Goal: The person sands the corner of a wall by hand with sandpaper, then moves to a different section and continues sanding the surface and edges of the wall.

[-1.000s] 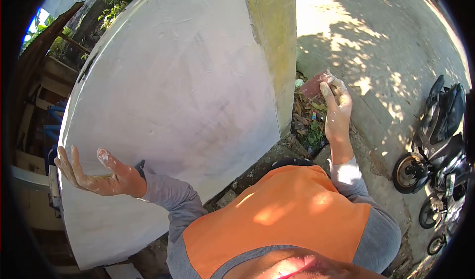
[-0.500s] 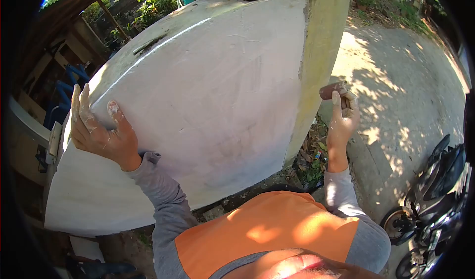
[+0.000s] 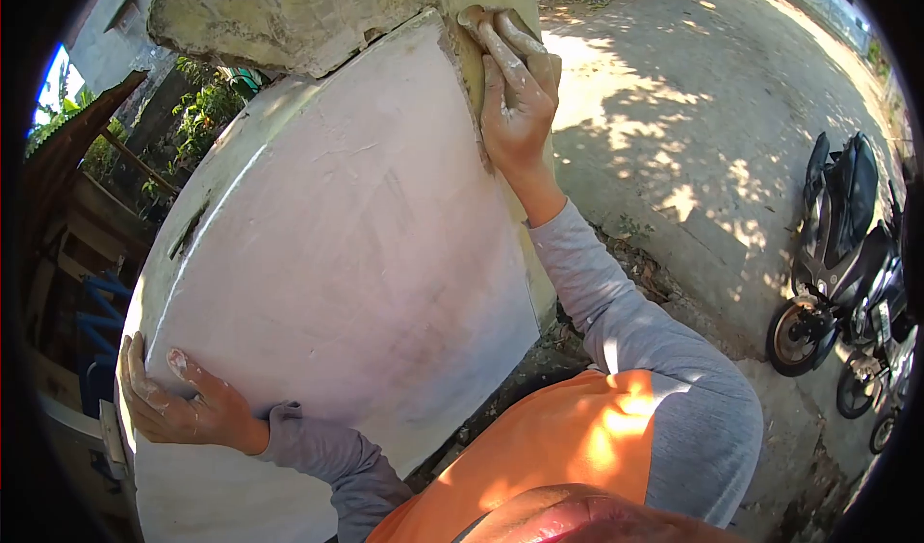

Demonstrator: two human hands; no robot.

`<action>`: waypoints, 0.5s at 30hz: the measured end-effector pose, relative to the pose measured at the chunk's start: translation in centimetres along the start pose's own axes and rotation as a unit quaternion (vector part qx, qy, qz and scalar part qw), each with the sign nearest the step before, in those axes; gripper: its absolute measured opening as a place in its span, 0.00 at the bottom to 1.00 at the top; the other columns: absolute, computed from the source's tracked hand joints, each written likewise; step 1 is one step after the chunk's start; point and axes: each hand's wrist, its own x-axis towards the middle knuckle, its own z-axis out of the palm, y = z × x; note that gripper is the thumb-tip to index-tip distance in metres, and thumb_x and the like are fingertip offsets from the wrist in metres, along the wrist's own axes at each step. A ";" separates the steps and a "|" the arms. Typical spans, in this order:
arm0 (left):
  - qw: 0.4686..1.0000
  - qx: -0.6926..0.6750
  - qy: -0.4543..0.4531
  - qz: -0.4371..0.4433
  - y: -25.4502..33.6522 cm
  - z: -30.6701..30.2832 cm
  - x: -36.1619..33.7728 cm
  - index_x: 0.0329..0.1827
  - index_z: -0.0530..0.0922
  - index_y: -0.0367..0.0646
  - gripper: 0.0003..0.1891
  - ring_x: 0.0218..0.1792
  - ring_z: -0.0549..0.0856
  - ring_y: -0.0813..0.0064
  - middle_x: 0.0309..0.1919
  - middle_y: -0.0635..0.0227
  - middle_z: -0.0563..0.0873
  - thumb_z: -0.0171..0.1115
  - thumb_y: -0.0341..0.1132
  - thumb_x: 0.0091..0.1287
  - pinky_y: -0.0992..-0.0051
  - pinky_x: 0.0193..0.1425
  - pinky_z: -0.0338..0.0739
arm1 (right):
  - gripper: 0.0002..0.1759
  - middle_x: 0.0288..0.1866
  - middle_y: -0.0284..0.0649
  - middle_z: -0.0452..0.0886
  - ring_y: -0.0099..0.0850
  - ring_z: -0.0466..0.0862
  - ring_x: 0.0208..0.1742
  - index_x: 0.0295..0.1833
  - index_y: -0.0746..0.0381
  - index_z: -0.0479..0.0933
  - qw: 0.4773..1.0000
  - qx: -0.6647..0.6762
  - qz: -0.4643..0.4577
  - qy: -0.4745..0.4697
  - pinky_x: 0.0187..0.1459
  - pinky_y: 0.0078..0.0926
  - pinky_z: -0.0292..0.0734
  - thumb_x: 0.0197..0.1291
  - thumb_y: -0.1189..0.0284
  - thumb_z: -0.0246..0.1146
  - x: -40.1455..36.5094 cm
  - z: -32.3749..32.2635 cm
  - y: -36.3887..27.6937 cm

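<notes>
A smooth whitewashed wall panel (image 3: 337, 216) with a curved top edge fills the middle of the head view. My left hand (image 3: 192, 410) rests at its left edge, fingers over the rim and thumb spread apart, holding nothing. My right hand (image 3: 520, 100), dusted with white, is raised to the panel's upper right corner, its fingers bent against the yellowish pillar (image 3: 534, 264). The brown roll in it, which looks like sandpaper, is mostly hidden by the fingers.
A rough concrete slab (image 3: 279, 13) overhangs the panel's top. On the right, parked motorcycles (image 3: 837, 254) stand on a sun-dappled concrete path (image 3: 664, 129). Plants (image 3: 207, 110) and a wooden structure (image 3: 72, 192) are at the left. Dry leaves lie at the pillar's foot.
My right hand has gone from beside the pillar up to the panel's top right corner. My left hand stays at the left edge. The view has shifted and turned.
</notes>
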 end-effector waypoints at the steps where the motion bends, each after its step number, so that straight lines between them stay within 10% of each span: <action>1: 1.000 -0.010 -0.001 0.004 -0.3 0.1 -0.1 0.50 0.82 0.44 0.16 0.44 0.88 0.62 0.45 0.66 0.89 0.55 0.46 0.76 0.64 0.47 0.80 | 0.18 0.57 0.44 0.82 0.35 0.80 0.53 0.59 0.61 0.84 0.996 0.068 0.050 0.000 0.55 0.27 0.75 0.64 0.81 0.65 -0.7 -0.2 0.0; 7: 1.000 -0.008 -0.006 0.001 -0.5 0.3 -0.4 0.49 0.82 0.44 0.16 0.42 0.87 0.63 0.44 0.66 0.89 0.54 0.46 0.76 0.63 0.46 0.80 | 0.20 0.36 0.37 0.75 0.27 0.74 0.31 0.58 0.59 0.85 0.989 0.133 0.061 0.005 0.32 0.24 0.69 0.59 0.80 0.69 2.2 0.9 -0.3; 15: 0.999 -0.004 -0.028 -0.017 0.0 -0.1 -0.3 0.48 0.83 0.44 0.17 0.41 0.87 0.64 0.44 0.68 0.89 0.54 0.47 0.76 0.64 0.45 0.79 | 0.18 0.36 0.33 0.73 0.24 0.73 0.37 0.59 0.65 0.83 0.969 0.188 0.130 -0.091 0.41 0.19 0.69 0.62 0.84 0.66 -0.8 -2.1 -1.5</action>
